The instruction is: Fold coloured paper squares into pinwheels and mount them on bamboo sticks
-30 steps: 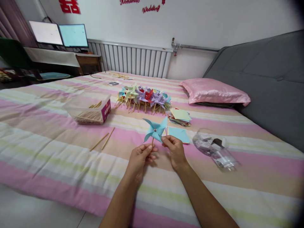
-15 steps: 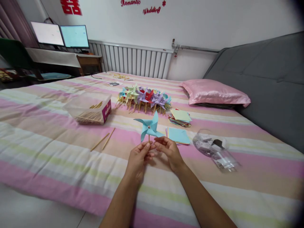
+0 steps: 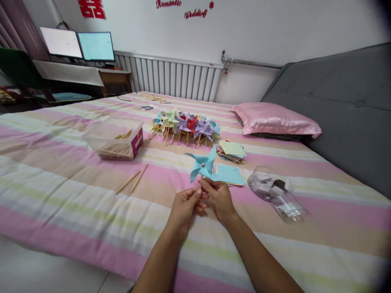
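Note:
A light blue paper pinwheel [image 3: 207, 164] on a thin wooden stick is held upright in front of me, with a small shiny pin at its centre. My right hand [image 3: 220, 199] pinches the stick just under the blades. Lower down, the thumb and fingers of my left hand [image 3: 183, 208] are closed around the stick's lower part, which the fingers mostly hide. Behind the pinwheel lies a stack of blue square paper [image 3: 230, 175], partly covered by a blade. Two loose wooden sticks [image 3: 127, 182] rest on the bed to the left.
A clear plastic box [image 3: 114, 140] holds several sticks. Beyond it stands a cluster of finished pinwheels [image 3: 187, 124]. A mixed paper stack [image 3: 231, 150] and clear containers with small packets [image 3: 269, 185] are on the right. Farther back is a pink pillow [image 3: 275, 118] on the striped bed [image 3: 76, 228].
The pinwheel has moved a little to the right, together with my left hand. My right hand has shifted up onto the stick below the blades.

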`<state>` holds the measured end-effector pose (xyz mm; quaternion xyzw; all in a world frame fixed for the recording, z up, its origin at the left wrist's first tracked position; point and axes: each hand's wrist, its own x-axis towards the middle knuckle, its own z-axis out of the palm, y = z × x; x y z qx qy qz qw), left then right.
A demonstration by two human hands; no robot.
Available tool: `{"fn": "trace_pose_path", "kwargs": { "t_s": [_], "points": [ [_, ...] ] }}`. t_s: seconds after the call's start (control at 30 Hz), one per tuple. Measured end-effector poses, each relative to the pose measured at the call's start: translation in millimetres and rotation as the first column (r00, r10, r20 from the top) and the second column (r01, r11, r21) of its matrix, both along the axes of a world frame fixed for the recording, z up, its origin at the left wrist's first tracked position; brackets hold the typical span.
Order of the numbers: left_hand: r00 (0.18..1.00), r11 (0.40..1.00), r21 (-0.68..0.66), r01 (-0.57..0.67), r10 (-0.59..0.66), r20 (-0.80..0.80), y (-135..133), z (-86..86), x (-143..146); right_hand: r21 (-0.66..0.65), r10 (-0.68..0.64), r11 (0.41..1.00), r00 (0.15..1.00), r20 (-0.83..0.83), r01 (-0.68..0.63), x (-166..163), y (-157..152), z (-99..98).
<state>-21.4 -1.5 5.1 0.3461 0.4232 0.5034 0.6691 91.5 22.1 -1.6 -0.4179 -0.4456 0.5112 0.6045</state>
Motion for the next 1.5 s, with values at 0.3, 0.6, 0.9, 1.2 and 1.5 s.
{"fn": "trace_pose_path", "kwargs": {
  "t_s": [0.3,0.6,0.9,1.2,1.5],
  "points": [
    [0.995,0.996,0.017,-0.089,0.09,-0.043,-1,-1.1,4,0.02,-0.02,1.0,0.998,0.065,0.018,1,1,-5.8],
    [0.987,0.988,0.052,-0.145,0.148,-0.062,3,-7.6,4,0.039,-0.04,0.999,0.978,0.204,0.032,-2,1,-10.9],
    [0.947,0.983,0.132,-0.126,0.159,-0.278,-1,-29.2,4,0.118,-0.272,0.962,0.9,0.341,0.246,-6,20,-15.2],
    [0.766,0.958,0.269,0.103,0.096,-0.635,-8,-25.3,0,0.141,-0.446,0.884,0.709,0.546,0.447,-10,125,-4.8],
    [0.607,0.951,0.168,0.258,-0.024,-0.794,-10,-11.9,-3,0.151,-0.541,0.792,0.563,0.625,0.592,-24,218,-31.8]
  ]
}}
